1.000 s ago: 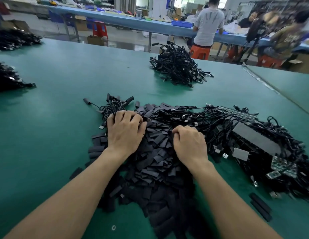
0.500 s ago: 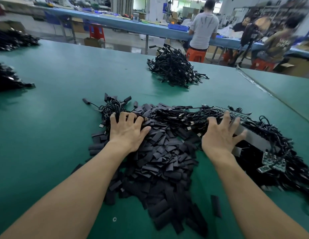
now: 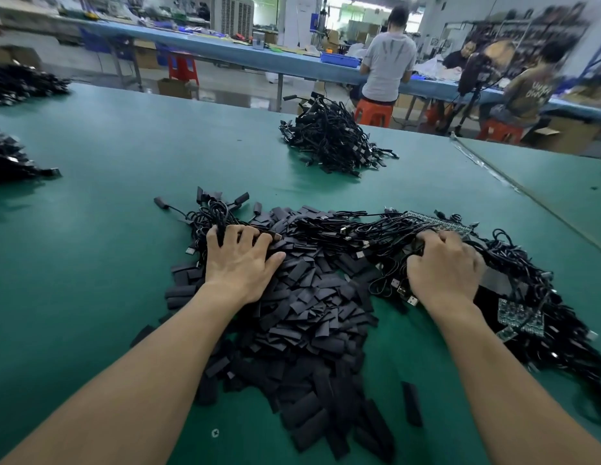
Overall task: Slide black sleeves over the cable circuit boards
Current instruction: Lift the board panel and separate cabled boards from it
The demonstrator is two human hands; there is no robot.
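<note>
On table: sleeve pile centre; cable tangle behind-right, touching; second cable heap farther back.

Matt black flattened sleeves lie heaped on the smooth, faintly sheened green tabletop; thin black cables look glossy plastic.

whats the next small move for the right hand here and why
Probably draw the right hand back to pull one cable out of the cables. It curls into that tangle, but no single cable is separated, and the left hand rests flat at the edge of the sleeves, holding none, so nothing is ready for sleeving.
</note>
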